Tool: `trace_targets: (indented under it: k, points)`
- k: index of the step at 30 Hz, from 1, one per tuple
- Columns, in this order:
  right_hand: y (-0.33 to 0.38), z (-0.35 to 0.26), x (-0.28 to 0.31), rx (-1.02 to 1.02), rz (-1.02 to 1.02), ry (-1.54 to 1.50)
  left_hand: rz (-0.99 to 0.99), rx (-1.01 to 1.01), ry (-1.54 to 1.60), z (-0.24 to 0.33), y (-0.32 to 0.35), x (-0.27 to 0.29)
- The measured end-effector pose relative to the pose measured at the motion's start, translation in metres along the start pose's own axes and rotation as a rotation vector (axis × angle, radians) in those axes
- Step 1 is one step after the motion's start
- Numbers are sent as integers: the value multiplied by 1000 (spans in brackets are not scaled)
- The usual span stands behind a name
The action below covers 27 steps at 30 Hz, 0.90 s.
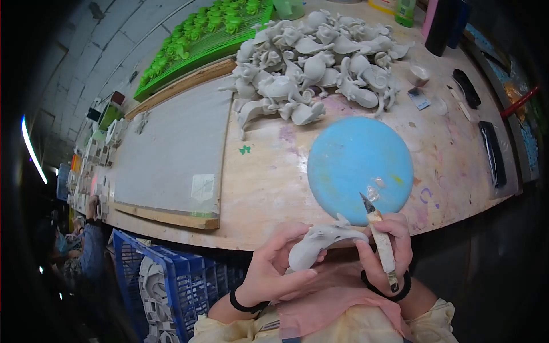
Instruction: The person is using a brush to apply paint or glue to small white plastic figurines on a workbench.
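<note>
A pale grey animal-shaped figurine (310, 247) lies in my left hand (273, 264), whose fingers are wrapped round its rounded end. My right hand (400, 237) grips a craft knife (384, 244) with a tape-wrapped handle, its pointed blade aimed up and away from me. Fingertips of that hand also touch the figurine's thin end. Just beyond both hands, a round light-blue pad (360, 154) sits at the table's front edge, with small pale scraps on it. A large heap of similar grey figurines (314, 68) lies farther back.
On the left stands a wood-edged flat board (171, 154), behind it a green tray (206, 43) of green pieces. A blue crate (183, 280) with grey parts is below the table. Dark tools (493, 154) lie at right. Another person (91, 246) is at far left.
</note>
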State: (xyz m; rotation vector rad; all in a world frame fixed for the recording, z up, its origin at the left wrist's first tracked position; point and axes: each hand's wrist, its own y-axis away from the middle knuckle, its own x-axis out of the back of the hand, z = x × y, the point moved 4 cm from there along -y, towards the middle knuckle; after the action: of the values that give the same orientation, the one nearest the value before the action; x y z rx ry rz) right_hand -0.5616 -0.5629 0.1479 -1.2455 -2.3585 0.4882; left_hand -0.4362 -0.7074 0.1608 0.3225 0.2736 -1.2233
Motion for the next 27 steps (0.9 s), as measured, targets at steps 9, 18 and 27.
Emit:
trace_targets:
  k: [9,18,27]
  points:
    - [2,2,-11,-118,-48,-124,71,-304,-318,10,4,3]
    - [0,0,-12,-32,-68,-85,66,-312,-438,13,5,4]
    - [7,-6,-8,72,24,111,114,-357,-444,2,5,8]
